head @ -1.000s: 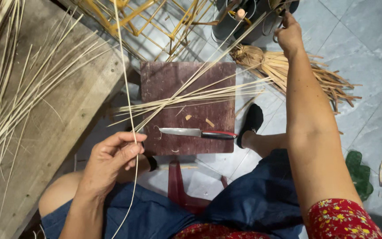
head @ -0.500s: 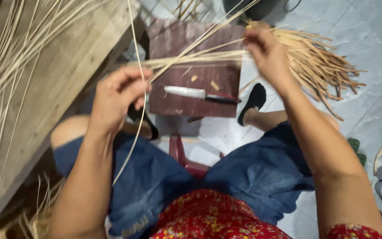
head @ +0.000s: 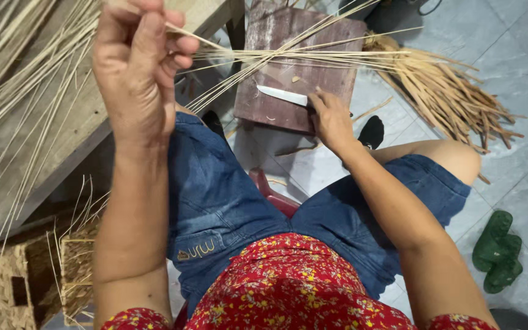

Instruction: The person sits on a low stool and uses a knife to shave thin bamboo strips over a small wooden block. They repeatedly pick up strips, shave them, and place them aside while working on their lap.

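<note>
I'm looking down from the head cam, taking the wooden block [head: 297, 67] as my landmark.

Left hand [head: 139, 73] is raised close to the camera, on the block's left, fingers together and pinching the near ends of a thin bundle of pale strips [head: 313, 56]. The bundle's long axis is running left to right, from that grip across the far part of the block and out over its right edge. Too many strips to count; a few are fanning off diagonally.

Right hand [head: 332, 119] is resting at the block's near right corner, fingers curled down onto the handle end of one knife [head: 283, 95]. I can't tell whether the grip is fully clamped; the handle is mostly hidden under the fingers. The blade is lying flat on the block, tip pointing left, roughly parallel to the strips and just on the near side of them. So the right hand is the one nearer the knife, and the strips are lying just beyond it, away from the person.

Counts: one block, one knife, one held bundle.

To the block's right on the tiled floor, one heap of brownish offcuts [head: 453, 91]. To its left, a long wooden table [head: 80, 122] carrying more loose strips. Near right on the floor, one green sandal [head: 496, 250]. Near left, woven baskets [head: 25, 281].
</note>
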